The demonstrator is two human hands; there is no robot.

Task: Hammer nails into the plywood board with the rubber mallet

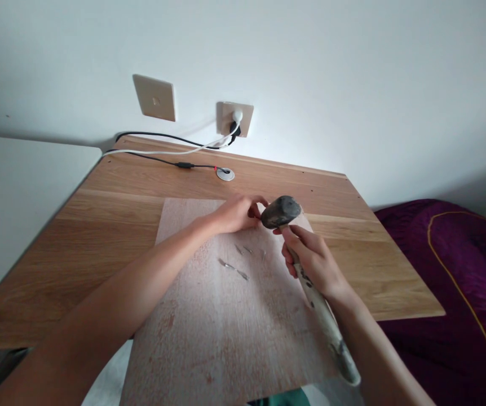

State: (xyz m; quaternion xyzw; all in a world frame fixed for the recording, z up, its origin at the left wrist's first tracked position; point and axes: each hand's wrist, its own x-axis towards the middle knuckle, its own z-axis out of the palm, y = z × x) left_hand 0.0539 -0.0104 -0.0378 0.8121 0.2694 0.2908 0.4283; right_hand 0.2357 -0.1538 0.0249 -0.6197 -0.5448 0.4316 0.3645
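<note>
My right hand (313, 260) is wrapped round the pale wooden handle of a hammer (281, 211). Its dark head hangs just above a thin reddish board (209, 327) lying on the wooden desk (111, 225). My left hand (241, 213) rests on the board right beside the hammer head, thumb and fingers pinched together on something too small to make out. Several small nails (243, 264) lie loose on the board just in front of both hands.
Black and white cables (171, 151) run along the desk's back edge to a wall socket (234, 118). A round cable hole (225, 174) sits near them. A white surface (18, 186) adjoins the desk on the left, a purple bedcover (450, 282) on the right.
</note>
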